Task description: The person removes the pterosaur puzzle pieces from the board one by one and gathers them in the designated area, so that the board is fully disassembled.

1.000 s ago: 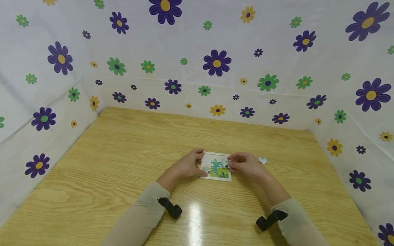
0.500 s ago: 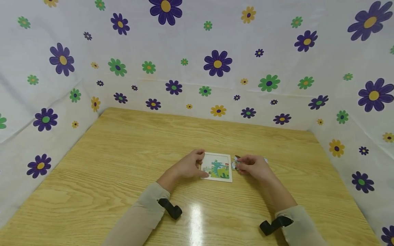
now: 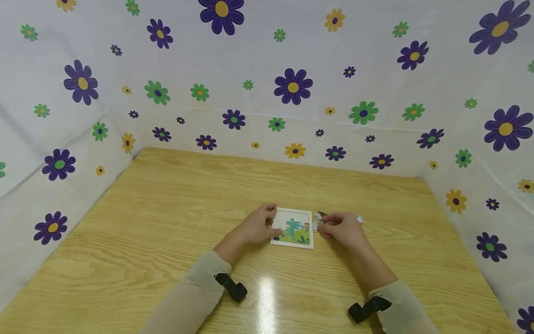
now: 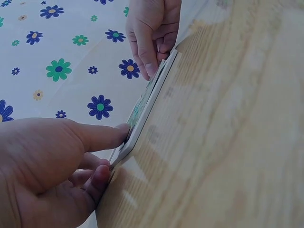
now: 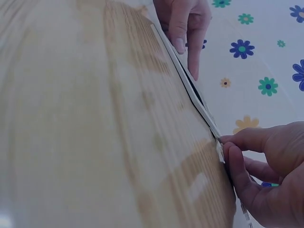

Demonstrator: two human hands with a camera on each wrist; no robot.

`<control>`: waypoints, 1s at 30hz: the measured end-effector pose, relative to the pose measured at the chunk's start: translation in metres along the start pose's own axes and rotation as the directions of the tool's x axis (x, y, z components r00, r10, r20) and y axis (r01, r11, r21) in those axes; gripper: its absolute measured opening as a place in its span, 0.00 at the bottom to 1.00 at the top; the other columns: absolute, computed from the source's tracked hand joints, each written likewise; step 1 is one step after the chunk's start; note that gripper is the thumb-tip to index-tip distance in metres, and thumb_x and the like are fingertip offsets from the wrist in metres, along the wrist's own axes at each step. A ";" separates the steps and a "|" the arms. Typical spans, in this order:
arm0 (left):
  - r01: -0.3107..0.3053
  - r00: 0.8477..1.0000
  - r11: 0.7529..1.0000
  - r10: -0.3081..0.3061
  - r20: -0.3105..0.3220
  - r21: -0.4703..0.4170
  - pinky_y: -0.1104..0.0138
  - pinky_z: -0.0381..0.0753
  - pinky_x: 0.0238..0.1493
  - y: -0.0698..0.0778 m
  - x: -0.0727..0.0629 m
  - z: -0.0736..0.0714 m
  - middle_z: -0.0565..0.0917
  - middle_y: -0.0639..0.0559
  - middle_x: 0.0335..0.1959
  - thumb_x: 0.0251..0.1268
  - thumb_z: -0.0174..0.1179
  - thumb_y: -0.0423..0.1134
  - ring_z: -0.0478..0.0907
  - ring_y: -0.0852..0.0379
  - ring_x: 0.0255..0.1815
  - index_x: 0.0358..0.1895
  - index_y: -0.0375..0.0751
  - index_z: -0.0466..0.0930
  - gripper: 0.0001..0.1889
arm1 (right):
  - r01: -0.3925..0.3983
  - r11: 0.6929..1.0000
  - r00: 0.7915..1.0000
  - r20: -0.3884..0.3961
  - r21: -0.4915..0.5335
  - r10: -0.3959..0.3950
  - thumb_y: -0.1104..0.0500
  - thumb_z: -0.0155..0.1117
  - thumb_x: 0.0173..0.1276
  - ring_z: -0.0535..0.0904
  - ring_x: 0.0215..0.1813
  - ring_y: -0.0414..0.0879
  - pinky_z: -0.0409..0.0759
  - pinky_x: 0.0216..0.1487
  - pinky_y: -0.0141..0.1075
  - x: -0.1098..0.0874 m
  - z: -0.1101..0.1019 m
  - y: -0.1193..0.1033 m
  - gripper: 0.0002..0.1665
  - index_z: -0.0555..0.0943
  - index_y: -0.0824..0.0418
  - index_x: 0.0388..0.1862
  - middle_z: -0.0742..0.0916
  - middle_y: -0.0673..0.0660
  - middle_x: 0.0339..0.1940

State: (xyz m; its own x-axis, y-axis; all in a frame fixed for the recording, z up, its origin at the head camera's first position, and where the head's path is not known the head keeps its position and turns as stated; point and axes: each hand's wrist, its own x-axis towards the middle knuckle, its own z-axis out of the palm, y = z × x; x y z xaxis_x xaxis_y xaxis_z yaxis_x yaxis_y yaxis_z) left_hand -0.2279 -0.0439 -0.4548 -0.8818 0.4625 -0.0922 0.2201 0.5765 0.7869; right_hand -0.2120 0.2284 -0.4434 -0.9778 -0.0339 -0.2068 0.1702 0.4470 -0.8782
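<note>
- Wood grain, yellowish and running mostly side to side, covers the tabletop point(image 3: 187, 185); a bright streak of glare point(image 3: 266, 301) falls on its near part.
- White cloth point(image 3: 233, 65) walls the table at the back and on both sides, printed with flowers in purple, green and yellow (some large, some tiny).
- Creases cross the cloth: 1 long, faint line runs along the back, and others slant down the 2 sides.
- Near the middle of the table lies a square puzzle board point(image 3: 298, 215) with a pale rim; a green dinosaur picture point(image 3: 295, 227) fills part of it, and its upper area is whitish.
- At the board's left edge, the left hand point(image 3: 256, 226) grips it, thumb over the top and fingers against the outer side.
- Just beside the board's right edge, the right hand point(image 3: 346, 228) pinches a puzzle piece point(image 3: 317, 225) between thumb and finger (whether 1 piece or 2 is hard to tell).
- Past that hand's far side sits a loose piece point(image 3: 360, 219), partly hidden by it.
- Beige sleeves point(image 3: 183, 297) cover both forearms, with a black fitting point(image 3: 232, 287) at each cuff.
</note>
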 end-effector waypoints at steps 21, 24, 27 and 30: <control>0.020 1.000 0.998 -0.019 0.010 -0.059 0.59 0.73 0.58 -0.001 -0.001 -0.004 0.61 0.45 0.77 0.62 0.71 0.42 0.70 0.54 0.53 0.74 0.30 0.63 0.40 | 0.008 0.999 1.000 -0.004 -0.048 -0.008 0.61 0.72 0.64 0.82 0.35 0.37 0.82 0.37 0.29 0.005 0.006 -0.010 0.20 0.83 0.71 0.51 0.88 0.59 0.38; 0.025 1.000 0.997 -0.024 0.011 -0.069 0.58 0.73 0.59 0.000 -0.002 -0.004 0.61 0.44 0.77 0.62 0.71 0.42 0.71 0.53 0.54 0.74 0.30 0.63 0.41 | 0.034 0.998 0.999 0.025 -0.045 -0.033 0.61 0.72 0.65 0.82 0.36 0.38 0.83 0.39 0.29 0.006 0.010 -0.014 0.20 0.83 0.70 0.52 0.88 0.60 0.40; 0.027 0.999 0.997 -0.025 0.020 -0.070 0.58 0.73 0.60 0.001 -0.002 -0.004 0.61 0.44 0.77 0.62 0.71 0.42 0.71 0.54 0.55 0.74 0.31 0.62 0.41 | 0.047 0.998 0.996 0.079 -0.031 -0.044 0.61 0.71 0.66 0.84 0.37 0.39 0.84 0.40 0.31 0.006 0.016 -0.021 0.20 0.83 0.70 0.53 0.88 0.61 0.41; 0.030 0.999 0.998 -0.028 0.026 -0.061 0.58 0.73 0.60 0.001 -0.002 -0.005 0.63 0.44 0.75 0.63 0.70 0.43 0.71 0.54 0.55 0.75 0.31 0.61 0.42 | 0.063 0.997 0.989 0.135 -0.051 -0.056 0.61 0.69 0.68 0.83 0.37 0.41 0.84 0.41 0.31 0.007 0.022 -0.028 0.20 0.82 0.70 0.55 0.87 0.61 0.41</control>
State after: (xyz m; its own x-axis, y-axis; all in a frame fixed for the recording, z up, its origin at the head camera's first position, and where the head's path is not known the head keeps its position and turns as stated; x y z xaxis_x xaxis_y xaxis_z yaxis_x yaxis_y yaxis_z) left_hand -0.2282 -0.0471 -0.4506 -0.8767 0.4632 -0.1302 0.1678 0.5479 0.8196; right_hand -0.2209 0.1958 -0.4302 -0.9604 -0.1788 -0.2137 0.1018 0.4890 -0.8663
